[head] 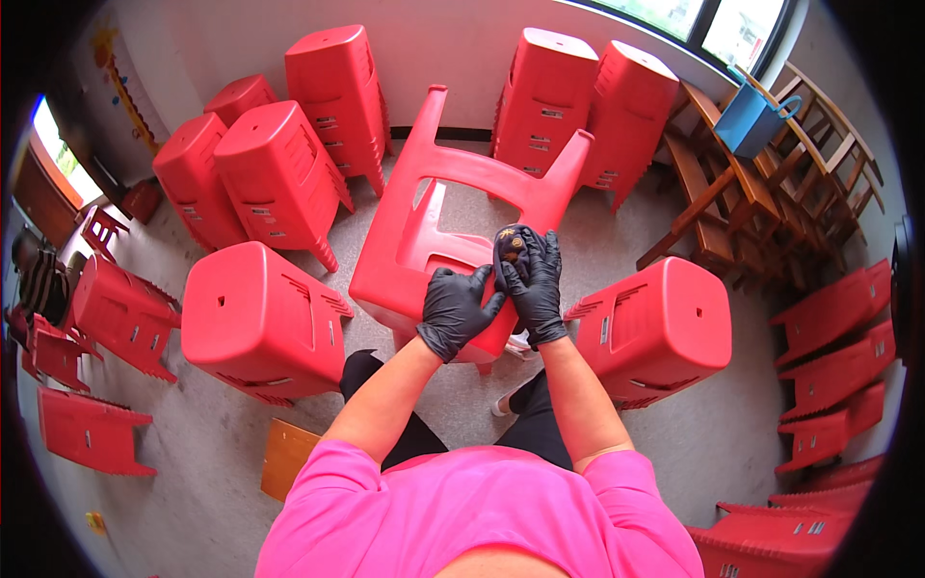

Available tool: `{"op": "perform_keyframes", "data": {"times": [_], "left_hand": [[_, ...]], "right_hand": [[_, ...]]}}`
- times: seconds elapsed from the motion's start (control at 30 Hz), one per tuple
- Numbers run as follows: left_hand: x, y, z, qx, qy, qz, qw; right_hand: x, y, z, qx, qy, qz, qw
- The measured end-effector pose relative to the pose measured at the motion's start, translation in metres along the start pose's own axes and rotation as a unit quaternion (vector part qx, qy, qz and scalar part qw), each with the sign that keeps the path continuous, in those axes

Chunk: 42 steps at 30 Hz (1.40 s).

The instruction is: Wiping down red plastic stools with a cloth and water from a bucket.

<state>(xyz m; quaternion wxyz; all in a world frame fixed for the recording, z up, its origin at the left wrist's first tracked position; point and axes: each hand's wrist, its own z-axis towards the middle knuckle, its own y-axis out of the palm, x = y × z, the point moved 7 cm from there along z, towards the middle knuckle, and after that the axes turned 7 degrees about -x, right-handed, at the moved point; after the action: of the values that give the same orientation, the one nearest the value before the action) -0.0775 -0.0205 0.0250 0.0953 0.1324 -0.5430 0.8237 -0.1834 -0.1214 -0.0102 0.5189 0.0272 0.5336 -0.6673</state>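
Observation:
A red plastic stool (462, 167) is tipped in front of me, with legs pointing up and away. My left hand (457, 307), in a black glove, grips its near part, fingers curled and thumb pointing toward the other hand. In my right hand (533, 285), also gloved in black, is a bunched dark cloth (509, 246) with yellow markings. That hand presses the cloth against the right side of the stool. Beneath, another red surface (446, 242) shows through the opening; how the two are joined or stacked is partly hidden.
Stacked red stools stand close at left (238, 311) and right (668, 311). More stool stacks (271, 159) line the back wall. Wooden furniture (730, 180) is piled at right, with a blue bag (751, 119) on top. A wooden board (287, 456) lies behind left; a person (43, 278) sits far left.

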Motion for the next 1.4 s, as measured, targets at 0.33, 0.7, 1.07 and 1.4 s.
{"op": "perform_keyframes", "data": {"times": [0.33,0.7,1.07,1.4], "left_hand": [[0.002,-0.003,0.001,0.002,-0.004,-0.011,1.0],[0.002,-0.004,0.001,0.01,-0.006,-0.019,1.0],[0.002,-0.003,-0.001,0.017,-0.008,-0.016,1.0],[0.001,-0.001,0.001,0.015,-0.006,-0.01,1.0]], "right_hand": [[0.006,0.001,-0.001,0.028,0.0,0.064,0.998],[0.002,-0.002,0.0,0.018,-0.008,0.019,1.0],[0.009,0.001,-0.002,0.026,0.006,0.094,0.995],[0.01,0.003,0.001,0.023,-0.002,0.143,0.989]]}}
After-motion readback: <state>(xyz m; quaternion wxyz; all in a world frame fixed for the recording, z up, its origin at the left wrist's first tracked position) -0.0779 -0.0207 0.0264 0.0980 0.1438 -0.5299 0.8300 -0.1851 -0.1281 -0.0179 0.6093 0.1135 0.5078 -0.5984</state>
